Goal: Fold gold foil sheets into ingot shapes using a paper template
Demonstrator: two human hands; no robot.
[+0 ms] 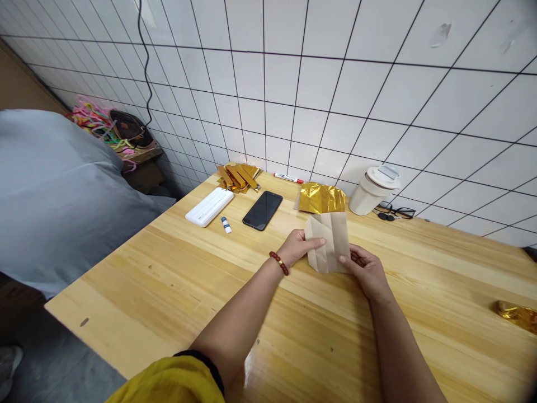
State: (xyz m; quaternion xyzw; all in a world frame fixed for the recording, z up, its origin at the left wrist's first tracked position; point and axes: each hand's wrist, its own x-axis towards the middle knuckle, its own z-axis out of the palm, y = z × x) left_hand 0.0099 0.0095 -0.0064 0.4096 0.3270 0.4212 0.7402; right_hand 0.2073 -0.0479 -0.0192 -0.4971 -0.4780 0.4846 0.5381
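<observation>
A creased sheet of light brown paper (329, 238) is held up over the wooden table between my two hands. My left hand (298, 246), with a beaded bracelet (279, 263) at the wrist, pinches its left edge, thumb lying across the front. At the lower right edge my right hand (366, 270) grips the paper with the thumb in front; its other fingers are partly hidden behind. Just beyond the paper lies a stack of shiny gold foil sheets (322, 198).
Along the wall stand a lidded cup (373, 190), glasses (396, 211), a marker (288, 178) and folded gold strips (239, 177). A phone (262, 210), white power bank (210, 206) and glue stick (226, 225) lie left. Gold foil (518, 315) sits far right. A person in grey (62, 190) is at left.
</observation>
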